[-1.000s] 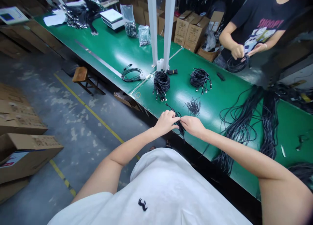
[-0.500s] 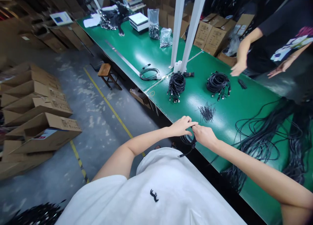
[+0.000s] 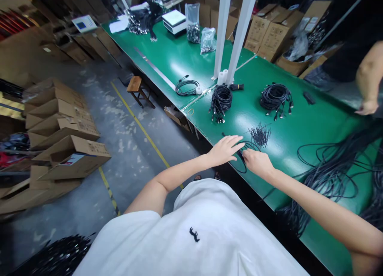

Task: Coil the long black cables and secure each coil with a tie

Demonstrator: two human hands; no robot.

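Note:
My right hand [image 3: 256,161] is closed around a coiled black cable [image 3: 241,166] at the table's front edge. Loops of that cable show below and beyond the fingers. My left hand [image 3: 225,150] is beside it with fingers stretched out and apart, close to the coil; whether it touches the cable I cannot tell. Just past my hands lies a small pile of short black ties [image 3: 259,135]. Two bundles of coiled cables, a nearer one [image 3: 221,100] and one farther right [image 3: 275,97], rest on the green table [image 3: 287,140].
Long loose black cables [image 3: 326,176] spread over the table at right. Two white posts [image 3: 239,40] rise from the table. A single coiled cable [image 3: 187,87] lies farther left. A co-worker's hand [image 3: 367,107] is at the far right. Open cartons [image 3: 74,156] and a wooden stool [image 3: 134,84] stand on the floor.
My left hand has come away from the pinch at my right hand, and its fingers have spread. The coil now lies farther over the table. The co-worker has shifted right.

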